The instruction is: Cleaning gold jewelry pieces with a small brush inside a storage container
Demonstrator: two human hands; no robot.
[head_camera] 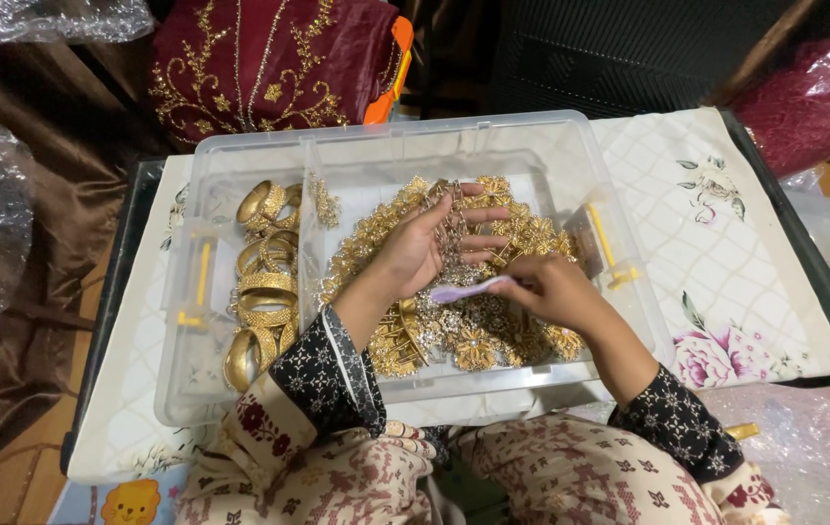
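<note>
Gold filigree jewellery piece (454, 228) hangs gripped in the curled fingers of the left hand (424, 248). At four o'clock the right hand (551, 290) pinches a small lilac brush (468, 290) (bristles toward the piece). Both hover over a clear plastic box (570, 146) of ornaments; gold bangles (264, 287) fill its nine-o'clock compartment.

A low dark tabletop (123, 292) carries a white cloth (726, 253) with a lattice pattern and printed flowers, which covers nearly all of its surface and leaves only the dark edges showing. Directly on the cloth stands a clear plastic box (531, 146) with yellow latches, filling the middle. To the right of the box the cloth lies bare, with a pink flower print near its front corner. Left of the box only a narrow strip of cloth shows.
</note>
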